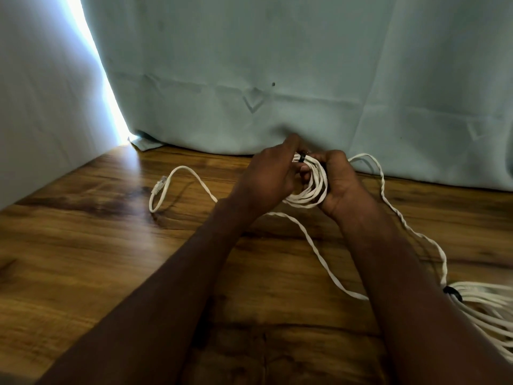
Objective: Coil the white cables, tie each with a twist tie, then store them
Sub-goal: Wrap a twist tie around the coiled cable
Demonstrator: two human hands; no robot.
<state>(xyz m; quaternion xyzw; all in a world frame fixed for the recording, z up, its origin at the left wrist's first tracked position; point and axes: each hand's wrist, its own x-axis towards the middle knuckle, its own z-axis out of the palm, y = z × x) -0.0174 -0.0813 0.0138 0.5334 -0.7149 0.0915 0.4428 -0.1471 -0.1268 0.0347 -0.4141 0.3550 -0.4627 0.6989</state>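
White cable coil sits between both hands above the far middle of the wooden table, close to the pale blue curtain behind it. The right hand has its fingers curled round the right side of the coil, holding the loops together. The left hand pinches at the top of the coil, where a dark twist tie wraps the strands. A loose cable end trails left from the hands across the table and finishes in a clear plug lying on the wood. Another strand runs from the coil down the right side to a second cable bundle at the right edge of the table, which has a dark tie round it
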